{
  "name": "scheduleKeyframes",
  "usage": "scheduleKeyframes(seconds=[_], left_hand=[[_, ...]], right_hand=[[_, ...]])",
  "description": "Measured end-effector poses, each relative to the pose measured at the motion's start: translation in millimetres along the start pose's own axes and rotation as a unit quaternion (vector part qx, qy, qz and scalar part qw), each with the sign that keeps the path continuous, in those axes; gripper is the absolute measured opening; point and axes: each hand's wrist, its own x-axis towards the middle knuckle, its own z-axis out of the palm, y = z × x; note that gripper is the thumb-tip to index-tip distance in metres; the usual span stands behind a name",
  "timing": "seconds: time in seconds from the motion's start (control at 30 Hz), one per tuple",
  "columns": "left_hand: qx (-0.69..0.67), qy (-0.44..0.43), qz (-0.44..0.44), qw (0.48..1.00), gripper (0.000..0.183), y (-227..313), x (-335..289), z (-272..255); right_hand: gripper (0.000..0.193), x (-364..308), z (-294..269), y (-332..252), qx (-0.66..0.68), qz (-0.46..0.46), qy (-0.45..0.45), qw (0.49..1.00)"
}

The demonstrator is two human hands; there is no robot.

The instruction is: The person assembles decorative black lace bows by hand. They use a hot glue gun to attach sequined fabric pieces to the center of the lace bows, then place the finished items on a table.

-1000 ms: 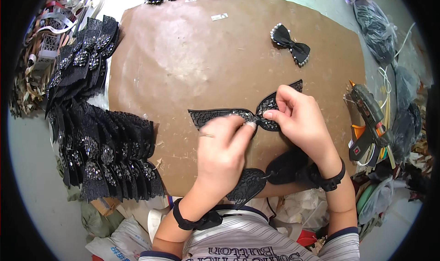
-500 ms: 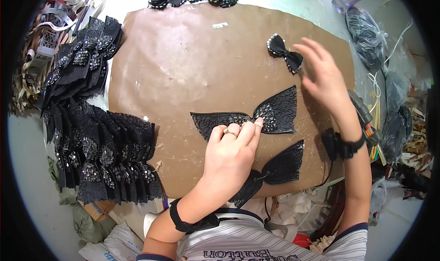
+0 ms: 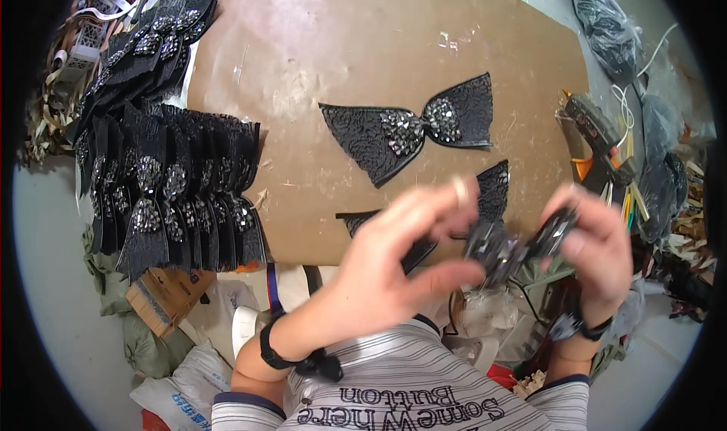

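My right hand [image 3: 600,251] pinches one end of a small black bow [image 3: 496,255] with shiny stones, held in front of my body and smeared by motion. Beside the bow's other end is my left hand [image 3: 382,253], fingers and thumb spread; whether the thumb touches it I cannot tell. On the brown board lies a large black lace bow [image 3: 371,132] with clusters of faceted stones on both sides of its middle. A second large black bow [image 3: 494,192] lies nearer me, partly covered by my left hand.
Stacks of black jewelled lace bows [image 3: 178,188] line the left side of the brown board [image 3: 303,52]. A glue gun [image 3: 594,132] lies at its right edge, by a white cord. Dark plastic bags [image 3: 606,33] sit beyond. A cardboard box [image 3: 166,298] stands below left.
My right hand has picked up the small bow from the far right of the board and brought it close to my body. My left hand has left the large bow. The view has shifted.
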Motion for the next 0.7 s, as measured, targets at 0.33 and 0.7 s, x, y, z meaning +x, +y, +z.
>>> scheduleKeyframes(seconds=[0.33,0.7], left_hand=[[0.179,0.126,-0.105,0.97,0.041,-20,-39,11],[0.281,0.175,-0.103,0.938,0.026,-48,-17,14]], right_hand=[[0.024,-1,55,93,-0.003,-0.016,0.165,0.986],[0.022,33,49,124,-0.058,-0.017,0.202,0.978]])
